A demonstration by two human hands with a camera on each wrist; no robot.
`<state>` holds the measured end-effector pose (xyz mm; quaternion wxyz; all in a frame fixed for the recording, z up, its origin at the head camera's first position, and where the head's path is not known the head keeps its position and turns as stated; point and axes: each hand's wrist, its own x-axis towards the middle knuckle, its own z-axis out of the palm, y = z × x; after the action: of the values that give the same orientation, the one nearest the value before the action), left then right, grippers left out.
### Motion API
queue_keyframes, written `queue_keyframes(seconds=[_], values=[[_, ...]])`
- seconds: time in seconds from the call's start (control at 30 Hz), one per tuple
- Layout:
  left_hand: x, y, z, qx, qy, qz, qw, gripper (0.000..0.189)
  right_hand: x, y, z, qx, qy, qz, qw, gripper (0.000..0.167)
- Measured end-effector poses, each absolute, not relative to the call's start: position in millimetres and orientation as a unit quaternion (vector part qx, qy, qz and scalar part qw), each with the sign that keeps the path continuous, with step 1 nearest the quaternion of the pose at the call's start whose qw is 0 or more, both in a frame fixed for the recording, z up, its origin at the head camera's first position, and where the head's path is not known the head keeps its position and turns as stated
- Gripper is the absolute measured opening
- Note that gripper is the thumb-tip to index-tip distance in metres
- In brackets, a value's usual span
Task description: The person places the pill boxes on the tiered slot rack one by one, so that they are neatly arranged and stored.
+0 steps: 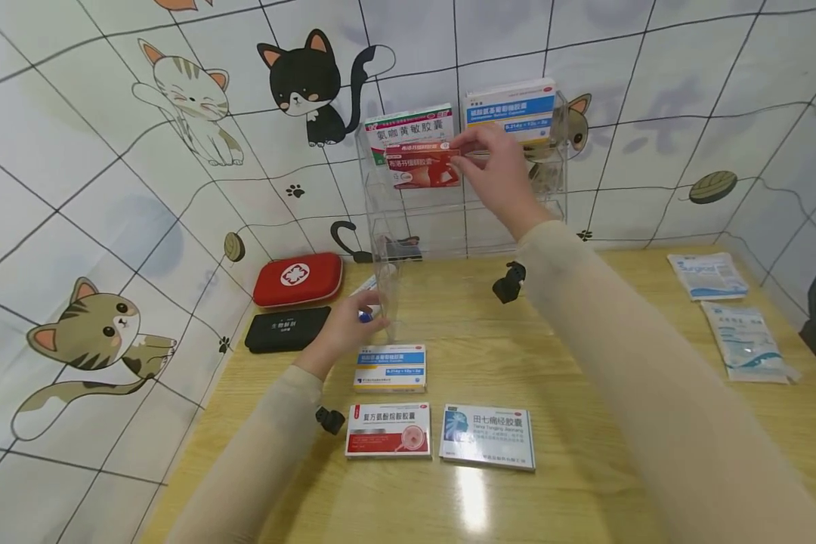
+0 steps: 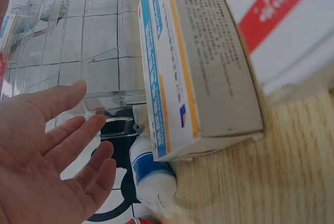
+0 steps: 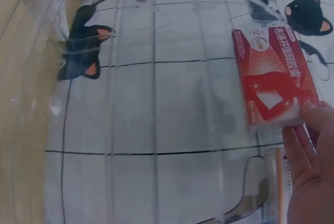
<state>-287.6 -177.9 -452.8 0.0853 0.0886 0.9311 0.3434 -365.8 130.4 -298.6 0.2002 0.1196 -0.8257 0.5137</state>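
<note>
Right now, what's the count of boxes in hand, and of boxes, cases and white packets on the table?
Red box in the right hand: 1
Boxes on the table: 3
Cases: 2
White packets: 2
Total: 8

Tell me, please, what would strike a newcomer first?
Probably the red medicine box, pinched by the right hand at the upper left of the clear rack. Next come the black cartoon cat on the wall left of it and the red case at the back left of the table.
</note>
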Motion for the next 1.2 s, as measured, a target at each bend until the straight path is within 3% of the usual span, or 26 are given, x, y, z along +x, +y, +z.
queue_keyframes(seconds=[0.43, 0.67, 0.8, 1.03, 1.2], values=[[-286.4, -177.9, -453.4, 0.095, 0.929, 0.349, 0.082, 0.05, -374.4, 125.4, -325.4, 0.125, -0.841, 0.501, 0.163, 0.023], [-287.9, -179.3, -454.5, 0.088, 0.93, 0.349, 0.08, 0.049, -360.8, 125.3, -330.8, 0.149, -0.805, 0.538, 0.201, 0.026], [-289.3, -177.7, -455.3, 0.094, 0.93, 0.346, 0.082, 0.048, -335.2, 137.3, -344.7, 0.177, -0.808, 0.518, 0.217, 0.022], [-289.8, -176.8, -456.3, 0.091, 0.931, 0.343, 0.083, 0.05, -269.7, 163.0, -395.4, 0.308, -0.856, 0.363, 0.203, 0.027], [-289.4, -178.7, -458.2, 0.092, 0.931, 0.344, 0.077, 0.05, -220.9, 178.2, -431.7, 0.309, -0.856, 0.376, 0.176, 0.03]])
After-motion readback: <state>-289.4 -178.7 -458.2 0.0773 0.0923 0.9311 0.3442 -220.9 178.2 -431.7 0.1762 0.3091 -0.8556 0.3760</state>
